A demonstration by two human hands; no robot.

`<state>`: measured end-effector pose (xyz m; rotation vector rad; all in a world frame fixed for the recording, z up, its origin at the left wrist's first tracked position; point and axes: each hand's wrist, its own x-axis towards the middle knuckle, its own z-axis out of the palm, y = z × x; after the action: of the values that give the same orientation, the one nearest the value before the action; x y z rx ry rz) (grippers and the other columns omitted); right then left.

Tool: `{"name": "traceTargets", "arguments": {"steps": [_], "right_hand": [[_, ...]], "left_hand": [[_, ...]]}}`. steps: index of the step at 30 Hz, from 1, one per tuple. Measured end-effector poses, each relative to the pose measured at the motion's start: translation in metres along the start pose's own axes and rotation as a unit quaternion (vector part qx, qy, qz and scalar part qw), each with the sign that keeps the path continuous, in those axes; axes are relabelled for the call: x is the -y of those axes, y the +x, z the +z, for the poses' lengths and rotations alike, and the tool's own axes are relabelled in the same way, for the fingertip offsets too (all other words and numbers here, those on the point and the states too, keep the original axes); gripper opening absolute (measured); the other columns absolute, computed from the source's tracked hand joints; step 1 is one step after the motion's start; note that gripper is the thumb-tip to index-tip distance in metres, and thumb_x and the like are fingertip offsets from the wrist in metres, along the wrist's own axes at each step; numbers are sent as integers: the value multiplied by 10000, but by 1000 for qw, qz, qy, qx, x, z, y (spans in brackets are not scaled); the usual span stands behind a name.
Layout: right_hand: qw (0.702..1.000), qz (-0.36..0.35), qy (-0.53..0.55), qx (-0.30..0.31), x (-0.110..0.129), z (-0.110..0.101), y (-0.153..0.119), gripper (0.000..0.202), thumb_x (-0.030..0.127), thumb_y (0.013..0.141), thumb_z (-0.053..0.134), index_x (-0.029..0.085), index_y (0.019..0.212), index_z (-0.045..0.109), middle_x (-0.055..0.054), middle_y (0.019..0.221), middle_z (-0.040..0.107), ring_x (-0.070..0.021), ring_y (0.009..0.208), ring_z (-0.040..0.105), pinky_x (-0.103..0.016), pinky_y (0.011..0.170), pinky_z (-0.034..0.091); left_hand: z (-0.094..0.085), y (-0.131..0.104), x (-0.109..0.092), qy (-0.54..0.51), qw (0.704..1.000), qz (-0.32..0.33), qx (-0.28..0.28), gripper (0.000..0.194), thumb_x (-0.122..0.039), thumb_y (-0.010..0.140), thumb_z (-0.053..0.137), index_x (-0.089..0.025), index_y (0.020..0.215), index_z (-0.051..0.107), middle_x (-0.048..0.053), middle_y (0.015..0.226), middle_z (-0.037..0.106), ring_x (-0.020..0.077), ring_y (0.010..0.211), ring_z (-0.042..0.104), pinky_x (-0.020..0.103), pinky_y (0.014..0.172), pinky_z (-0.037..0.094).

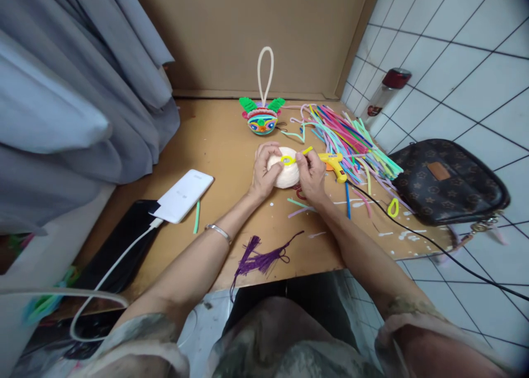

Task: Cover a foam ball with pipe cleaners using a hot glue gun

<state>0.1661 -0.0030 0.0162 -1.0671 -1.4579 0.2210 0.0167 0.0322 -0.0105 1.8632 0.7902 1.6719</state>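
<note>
Yellow Curl Against a Mostly Bare Cream Ball

From where I stand, the left hand (265,168) is curled round the side of a ridged cream ball (289,177), thumb laid over its top. The right hand (312,171) has thumb and fingertips pinched on a yellow chenille stem (306,151), whose other end is bent into a small ring against the ball, above the tabletop (223,163). Whether that ring is fixed on or merely held there, I can't tell.

I'd call this early work: the ball's body is formed, but the yellow ring is the only colour I can see on it. Just beside the right hand lies a yellow glue gun (339,171); a second yellow loop (389,208) waits farther right.

Beyond stands a lion-head ornament (262,122) (complete with green ears, eyes and a hanging loop), and beside that one, much seems left to add. A heap of coloured chenille stems (347,138) spreads to the right, plenty of it unused, while purple tassels (260,259) lie near the front edge, unattached.
</note>
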Motion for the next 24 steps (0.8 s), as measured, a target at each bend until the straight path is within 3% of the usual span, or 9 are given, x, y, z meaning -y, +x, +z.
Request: {"name": "traceTargets", "arguments": {"steps": [10,24], "right_hand": [[1000,11,-2,5,3,2,-1,495,692,1009,481,255,778,461,59,630,475,-119,593,413,-290,601,335],[1000,-6,-13,-25,0,0,-4,485,679,1006,456,257,767,451,58,631,468,-129,596,396,-283,600,345]], "left_hand": [[-6,1,-3,9,1000,14,20,130,-378,922,578,-268,988,598,81,1230,653,285,1231,611,495,1117,499],[-1,2,-3,10,1000,15,22,138,-367,930,570,-244,970,618,100,1248,662,275,1215,636,494,1089,515]]}}
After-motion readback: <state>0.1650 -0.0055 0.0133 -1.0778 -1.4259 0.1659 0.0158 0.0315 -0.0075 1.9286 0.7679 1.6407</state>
